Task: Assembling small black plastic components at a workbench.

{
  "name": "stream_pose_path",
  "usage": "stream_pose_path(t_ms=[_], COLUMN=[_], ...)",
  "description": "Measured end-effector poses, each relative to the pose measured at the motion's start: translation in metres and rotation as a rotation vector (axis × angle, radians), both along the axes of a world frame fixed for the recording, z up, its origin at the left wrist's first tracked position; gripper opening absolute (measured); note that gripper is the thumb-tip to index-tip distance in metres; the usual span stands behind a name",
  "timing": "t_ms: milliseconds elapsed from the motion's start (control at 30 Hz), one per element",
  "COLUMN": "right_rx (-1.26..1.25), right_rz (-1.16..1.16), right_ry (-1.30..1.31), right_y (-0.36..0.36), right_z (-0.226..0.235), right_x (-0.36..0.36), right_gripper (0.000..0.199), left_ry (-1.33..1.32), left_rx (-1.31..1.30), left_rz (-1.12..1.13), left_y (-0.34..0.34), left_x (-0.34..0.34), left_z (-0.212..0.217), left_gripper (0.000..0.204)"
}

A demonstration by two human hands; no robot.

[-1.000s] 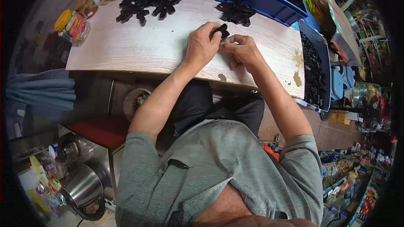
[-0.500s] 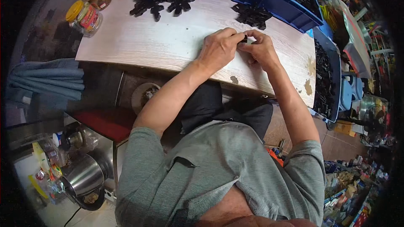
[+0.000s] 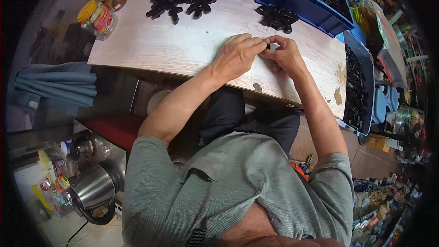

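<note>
Over the right half of the pale wood-grain table (image 3: 146,50), both hands meet at a small black part (image 3: 268,46). My left hand (image 3: 240,55) is closed on its left side, thumb and fingers pressed together. My right hand (image 3: 286,55) pinches it from the right between thumb and forefinger. Most of the part is hidden by the fingers, so its exact kind does not show. Just beyond the hands lies a pile of similar small black pieces (image 3: 277,18). Another spread of black pieces (image 3: 183,3) sits at the far left of the table.
Blue bins (image 3: 304,7) with black pieces stand along the far edge, and another blue bin (image 3: 361,82) is beside the right edge. A jar with a yellow lid (image 3: 98,20) stands at the left corner. A steel kettle (image 3: 96,185) is at lower left.
The view has shifted slightly. My left elbow has swung a little outward, and less of the black part shows between my fingers. Both hands stay together on it.
</note>
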State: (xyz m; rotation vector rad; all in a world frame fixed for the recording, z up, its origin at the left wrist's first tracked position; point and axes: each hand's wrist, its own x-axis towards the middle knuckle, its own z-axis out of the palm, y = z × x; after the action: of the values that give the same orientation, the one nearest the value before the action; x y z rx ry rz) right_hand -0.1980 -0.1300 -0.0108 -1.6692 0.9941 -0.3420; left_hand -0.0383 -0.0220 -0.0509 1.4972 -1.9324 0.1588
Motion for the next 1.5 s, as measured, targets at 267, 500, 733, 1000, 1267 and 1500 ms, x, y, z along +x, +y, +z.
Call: stream_pose_path(t_ms=[267,500,733,1000,1267,1500], right_rx=[0.177,0.061,0.053,-0.059,-0.289,-0.261], right_rz=[-0.294,-0.811,-0.591,-0.282,-0.142,-0.188], right_ry=[-0.127,-0.400,-0.221,-0.108,0.013,-0.005], right_y=[-0.003,-0.078,-0.067,-0.077,-0.089,-0.078], right_z=[0.010,0.004,0.005,-0.003,-0.020,-0.016], right_x=[-0.033,-0.114,-0.073,-0.033,-0.019,-0.017], right_gripper=[0.021,0.033,0.033,0.043,0.043,0.036], left_ry=[-0.383,-0.322,-0.135,-0.124,-0.107,-0.056], left_rx=[-0.208,0.081,0.056,0.120,0.127,0.301], left_rz=[0.528,0.370,0.294,0.283,0.227,0.354], left_y=[0.002,0.009,0.020,0.018,0.009,0.006], left_x=[0.113,0.108,0.084,0.090,0.106,0.105], left_z=[0.014,0.010,0.013,0.025,0.021,0.025], left_gripper=[0.038,0.036,0.037,0.038,0.021,0.024])
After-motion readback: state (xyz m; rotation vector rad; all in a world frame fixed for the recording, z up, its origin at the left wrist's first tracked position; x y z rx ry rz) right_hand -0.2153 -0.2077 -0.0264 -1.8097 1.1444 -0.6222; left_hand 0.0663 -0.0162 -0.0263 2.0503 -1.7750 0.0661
